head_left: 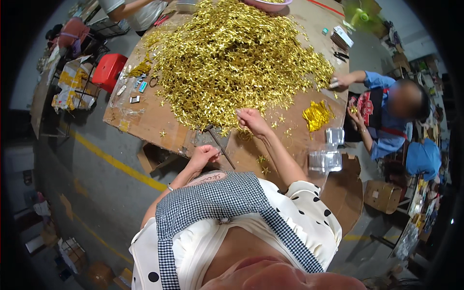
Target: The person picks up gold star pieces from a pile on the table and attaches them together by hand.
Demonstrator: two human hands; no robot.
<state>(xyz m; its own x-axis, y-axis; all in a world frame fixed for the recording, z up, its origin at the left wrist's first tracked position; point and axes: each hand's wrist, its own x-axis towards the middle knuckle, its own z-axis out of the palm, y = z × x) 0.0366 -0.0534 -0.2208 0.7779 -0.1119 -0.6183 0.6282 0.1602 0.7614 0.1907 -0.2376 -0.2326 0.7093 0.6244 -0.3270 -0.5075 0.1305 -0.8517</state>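
Observation:
A big heap of shiny gold star-shaped pieces [232,63] covers much of the brown table [290,140] in front of me. My right hand [252,122] is at the heap's near edge, its fingers pinched together. Closer to my body and further left, my left hand [205,155] is held closed near the table edge. Whatever either hand pinches is too small to make out. Between them lies a dark thin rod with a short crosspiece, like a hammer [221,147]. A few loose gold stars [264,170] lie on the near side.
A gold stringy bundle [317,116] and see-through plastic boxes [325,161] are on the right. Across that corner a co-worker in blue [386,111] reaches toward the heap. A red stool [108,71] stands left of the table; another person [130,12] is at the far left.

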